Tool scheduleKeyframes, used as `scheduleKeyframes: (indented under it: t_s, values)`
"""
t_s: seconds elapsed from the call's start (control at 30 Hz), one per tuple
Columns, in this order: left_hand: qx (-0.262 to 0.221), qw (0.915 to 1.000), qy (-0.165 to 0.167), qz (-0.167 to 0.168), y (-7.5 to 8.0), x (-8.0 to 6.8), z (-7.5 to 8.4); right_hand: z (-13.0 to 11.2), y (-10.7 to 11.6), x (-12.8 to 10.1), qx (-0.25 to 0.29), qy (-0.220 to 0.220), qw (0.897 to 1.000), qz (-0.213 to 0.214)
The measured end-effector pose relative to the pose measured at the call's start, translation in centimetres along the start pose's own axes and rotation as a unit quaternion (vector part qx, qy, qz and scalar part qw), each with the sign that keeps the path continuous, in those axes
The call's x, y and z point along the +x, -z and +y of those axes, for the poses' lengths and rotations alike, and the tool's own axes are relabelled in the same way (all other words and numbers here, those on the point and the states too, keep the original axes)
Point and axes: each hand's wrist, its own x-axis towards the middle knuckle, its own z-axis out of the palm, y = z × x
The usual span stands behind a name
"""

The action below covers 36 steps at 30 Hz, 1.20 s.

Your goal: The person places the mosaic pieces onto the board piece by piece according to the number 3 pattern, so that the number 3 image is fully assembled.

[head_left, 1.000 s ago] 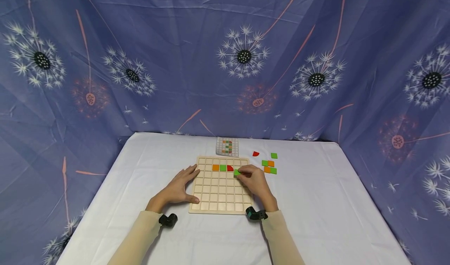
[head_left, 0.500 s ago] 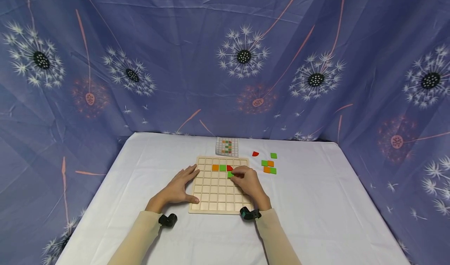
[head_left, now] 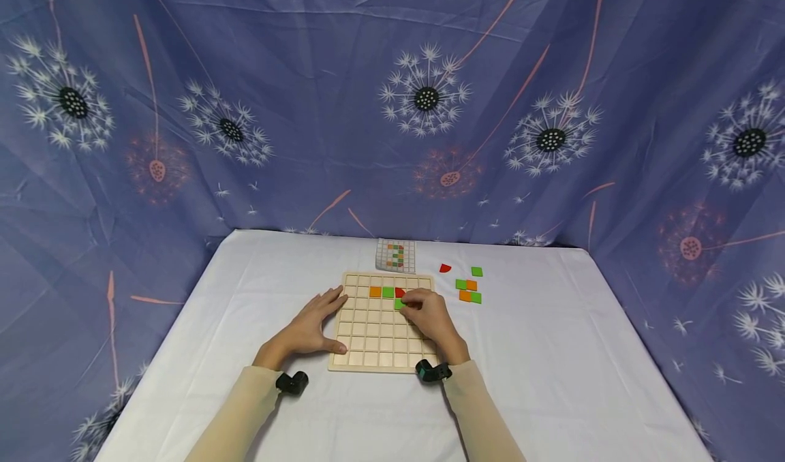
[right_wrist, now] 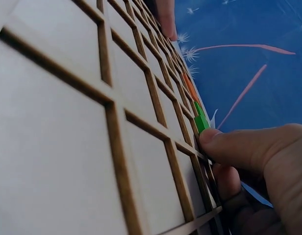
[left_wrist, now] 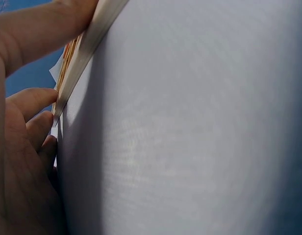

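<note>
A wooden grid board (head_left: 373, 345) lies on the white table. In one of its upper rows sit an orange square tile (head_left: 375, 292), a green square tile (head_left: 388, 292) and a red quarter-circle tile (head_left: 400, 292). My right hand (head_left: 431, 317) pinches another green square tile (right_wrist: 202, 122) between thumb and fingers, at the cell just below the red one. Whether that tile lies flat in the cell is hidden by the fingertips. My left hand (head_left: 308, 327) spreads along the board's left side, thumb and fingers touching its edge (left_wrist: 87, 51).
Behind the board lies a pattern card (head_left: 396, 255) with a printed coloured grid. Right of the board are a loose red quarter-circle tile (head_left: 445, 268), a green tile (head_left: 477, 271) and several orange and green tiles (head_left: 471, 285). A patterned blue cloth (head_left: 343, 142) hangs behind the table.
My right hand has moved left with the green tile, from the column right of the red tile to the cell below it. The left hand stays at the board's edge.
</note>
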Motion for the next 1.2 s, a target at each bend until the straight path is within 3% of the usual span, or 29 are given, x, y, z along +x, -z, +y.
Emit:
scheduleKeyframes:
  t_s: [0.9, 1.2]
  values:
    - [-0.003, 0.9999, 0.013, -0.003, -0.05, 0.08, 0.01, -0.57, 0.10, 0.25, -0.024, 0.017, 1.000, -0.004]
    - [0.000, 0.9998, 0.017, -0.007, -0.06, 0.07, -0.05, -0.58, -0.01, 0.32, -0.021, -0.009, 1.000, -0.018]
